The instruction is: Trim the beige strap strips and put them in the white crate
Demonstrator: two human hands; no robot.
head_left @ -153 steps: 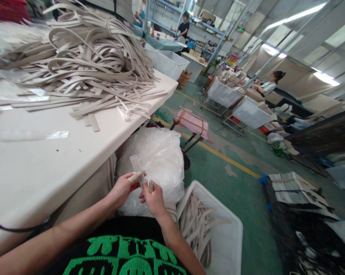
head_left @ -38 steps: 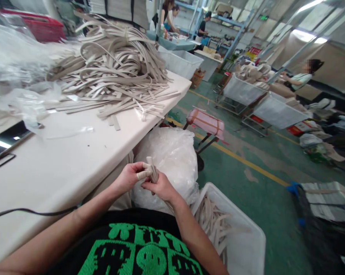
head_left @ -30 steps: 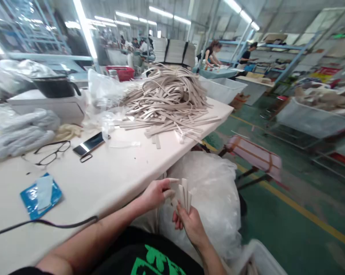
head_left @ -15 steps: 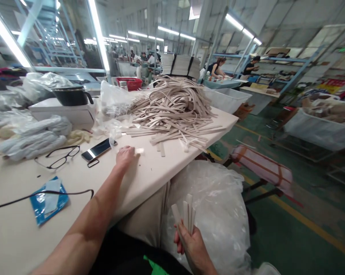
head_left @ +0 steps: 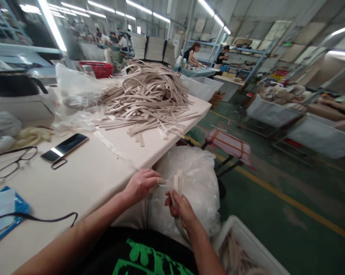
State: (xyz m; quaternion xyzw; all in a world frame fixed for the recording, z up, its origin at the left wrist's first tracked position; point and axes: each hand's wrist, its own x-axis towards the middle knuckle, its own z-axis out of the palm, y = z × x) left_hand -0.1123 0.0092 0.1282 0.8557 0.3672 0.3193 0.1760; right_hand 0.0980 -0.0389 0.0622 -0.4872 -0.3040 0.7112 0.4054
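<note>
My right hand (head_left: 181,208) is closed around a small bundle of flat beige strips (head_left: 176,183), whose ends point up out of the fist. Close beside it, my left hand (head_left: 144,185) is in a pinch, its fingertips near the bundle. A clear plastic strip (head_left: 112,147) trails across the table to the left hand, which appears to grip it; the part at the fingers is blurred. On the table (head_left: 95,179) behind the hands lies a large tangled heap of beige strips (head_left: 149,95), with some loose ends at its front.
A phone (head_left: 65,148), glasses (head_left: 14,164) and a blue packet (head_left: 6,214) lie at the left. Below the table edge are a big clear plastic bag (head_left: 189,168) and a white bin (head_left: 255,240) holding beige material. A padded stool (head_left: 230,145) stands on the right.
My left hand has left the tabletop and come right and down beside the bundle, with the clear strip now stretched behind it. The right hand keeps its hold. The view has turned right.
</note>
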